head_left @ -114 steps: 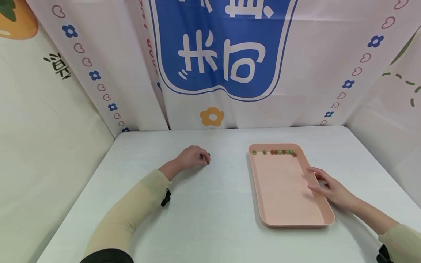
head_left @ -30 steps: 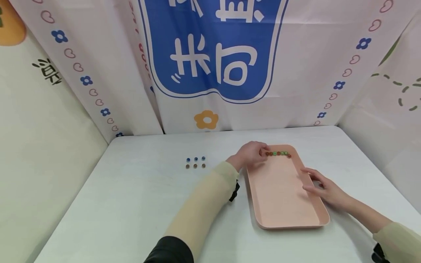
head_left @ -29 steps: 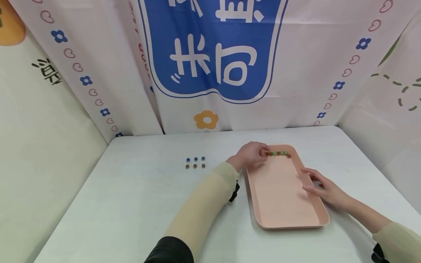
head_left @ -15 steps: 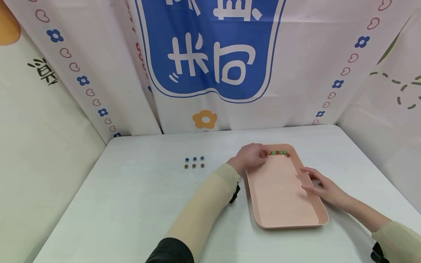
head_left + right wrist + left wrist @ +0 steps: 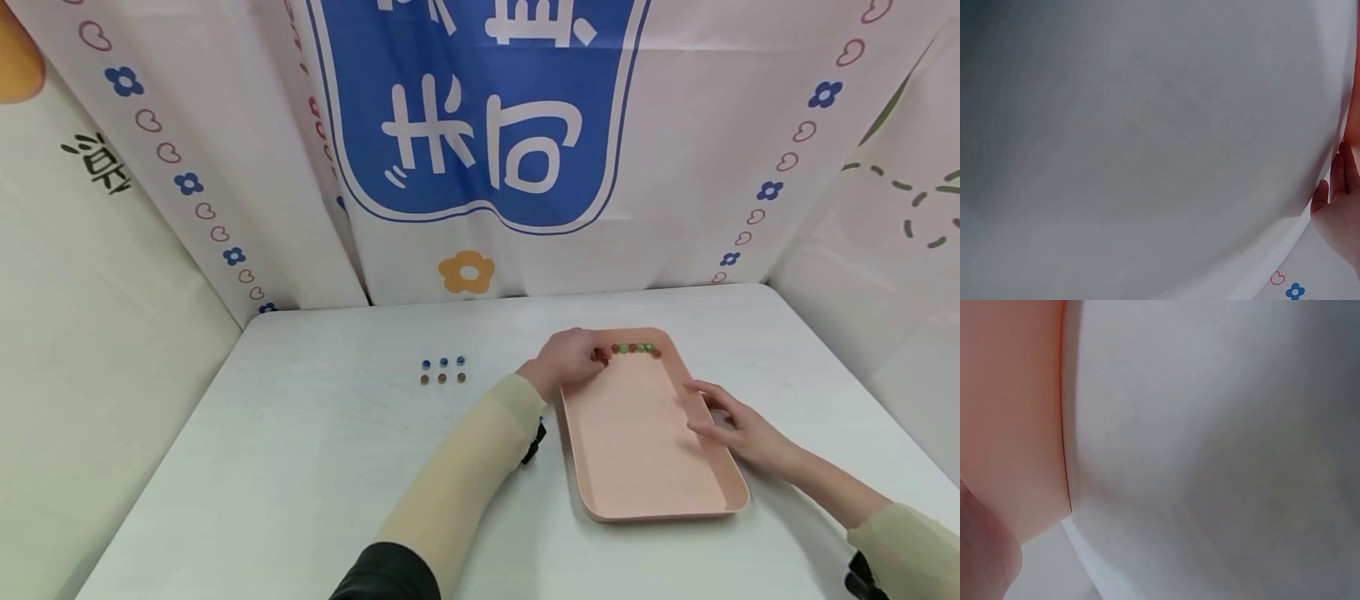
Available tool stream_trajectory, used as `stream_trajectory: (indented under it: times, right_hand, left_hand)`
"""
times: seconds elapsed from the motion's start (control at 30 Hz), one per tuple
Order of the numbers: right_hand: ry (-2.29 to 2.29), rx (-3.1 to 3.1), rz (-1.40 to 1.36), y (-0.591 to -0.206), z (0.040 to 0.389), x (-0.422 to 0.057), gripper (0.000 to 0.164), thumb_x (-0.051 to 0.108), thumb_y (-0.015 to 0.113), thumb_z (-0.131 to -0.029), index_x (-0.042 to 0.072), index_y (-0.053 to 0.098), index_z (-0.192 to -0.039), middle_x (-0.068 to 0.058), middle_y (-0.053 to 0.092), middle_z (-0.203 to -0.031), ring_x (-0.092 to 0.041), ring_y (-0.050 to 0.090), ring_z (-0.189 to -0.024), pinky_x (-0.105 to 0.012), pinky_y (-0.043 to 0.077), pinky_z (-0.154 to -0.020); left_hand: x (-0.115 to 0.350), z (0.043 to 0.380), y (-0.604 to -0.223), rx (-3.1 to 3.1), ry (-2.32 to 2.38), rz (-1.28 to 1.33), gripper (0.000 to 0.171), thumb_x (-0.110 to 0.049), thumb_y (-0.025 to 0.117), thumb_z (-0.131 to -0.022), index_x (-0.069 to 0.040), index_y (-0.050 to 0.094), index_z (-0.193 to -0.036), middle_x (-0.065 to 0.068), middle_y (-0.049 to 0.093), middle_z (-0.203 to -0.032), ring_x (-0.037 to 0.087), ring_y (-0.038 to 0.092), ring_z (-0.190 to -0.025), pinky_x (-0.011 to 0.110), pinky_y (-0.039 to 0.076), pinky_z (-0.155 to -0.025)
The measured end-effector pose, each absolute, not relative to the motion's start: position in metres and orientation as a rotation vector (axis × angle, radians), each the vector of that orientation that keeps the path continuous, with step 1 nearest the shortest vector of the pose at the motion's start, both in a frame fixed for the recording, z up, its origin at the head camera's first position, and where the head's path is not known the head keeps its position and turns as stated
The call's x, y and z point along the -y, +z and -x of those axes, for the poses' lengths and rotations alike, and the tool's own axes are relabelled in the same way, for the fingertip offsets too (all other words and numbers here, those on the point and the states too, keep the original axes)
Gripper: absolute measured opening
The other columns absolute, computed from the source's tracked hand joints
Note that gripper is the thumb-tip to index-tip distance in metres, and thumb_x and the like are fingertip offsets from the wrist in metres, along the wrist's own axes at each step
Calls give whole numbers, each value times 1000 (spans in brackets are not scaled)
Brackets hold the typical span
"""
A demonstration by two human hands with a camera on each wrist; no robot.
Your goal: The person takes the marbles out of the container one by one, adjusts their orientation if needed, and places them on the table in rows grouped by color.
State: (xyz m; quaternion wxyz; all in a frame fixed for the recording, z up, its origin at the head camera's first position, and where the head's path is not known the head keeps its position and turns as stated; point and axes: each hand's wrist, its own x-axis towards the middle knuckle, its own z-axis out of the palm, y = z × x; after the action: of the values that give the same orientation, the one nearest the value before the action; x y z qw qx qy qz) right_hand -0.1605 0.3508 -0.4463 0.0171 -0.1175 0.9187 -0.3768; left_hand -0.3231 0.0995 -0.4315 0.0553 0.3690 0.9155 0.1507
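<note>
A shallow pink tray [image 5: 645,450] lies on the white table. Inside its far edge runs a line of small green and reddish-brown beads [image 5: 636,348]. My left hand [image 5: 573,357] is over the tray's far left corner and pinches a small reddish-brown bead [image 5: 600,357] at its fingertips. Its fingers cover that end of the line. My right hand [image 5: 750,429] holds the tray's right edge, thumb and forefinger over the rim; in the right wrist view some fingers [image 5: 1338,175] lie against the outside. The left wrist view shows the tray wall [image 5: 1016,412] and a patch of hand.
Left of the tray, two short rows stand on the table: three blue beads [image 5: 444,362] behind three brown beads [image 5: 442,379]. A printed cloth backdrop [image 5: 480,142] rises along the table's far edge, with pale side walls [image 5: 112,350].
My left hand has moved right from the table, where two rows of beads now stand, to the tray's corner. Over the last half second its fingertips have drawn slightly back. The right hand stays put.
</note>
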Motion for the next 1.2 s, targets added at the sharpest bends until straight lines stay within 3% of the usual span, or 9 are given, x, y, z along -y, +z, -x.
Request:
stream_trajectory:
  times: [0.43,0.67,0.77,0.97,1.2]
  right_hand:
    - [-1157,-2862,361,-447,162,-348,62,21,64,-95,6,34,-147,-26,41,-141,-39,44,-121,-26,38,-88]
    - [-1189,-2817,313,-445,161,-347,63,25,63,-96,4,33,-146,-29,35,-143,-45,40,-121,-57,35,-92]
    - [-1197,-2808,303,-445,160,-347,63,26,63,-96,4,32,-147,-30,35,-142,-46,41,-120,-59,35,-91]
    - [-1161,-2832,319,-445,160,-348,63,26,63,-96,6,33,-147,-28,39,-140,-43,44,-118,-40,41,-88]
    - [-1207,-2796,311,-445,160,-347,65,25,63,-96,4,31,-148,-29,35,-143,-46,40,-121,-57,36,-91]
  left_hand:
    - [-89,321,-424,-2727,634,-1116,10,-17,66,-92,-22,71,-99,-12,61,-87,6,53,-78,18,41,-69]
    - [-77,318,-416,-2658,794,-1067,12,-19,69,-91,-21,72,-102,-15,60,-86,6,53,-79,19,42,-69]
    - [-71,315,-412,-2644,836,-1081,11,-21,69,-92,-20,72,-102,-13,62,-84,7,54,-78,19,43,-66]
    - [-54,309,-407,-2611,971,-1024,14,-19,71,-90,-16,74,-104,-12,63,-84,9,54,-77,19,45,-63]
    - [-28,307,-408,-2599,1045,-987,19,-19,72,-90,-14,74,-108,-12,64,-88,10,54,-82,21,46,-63]
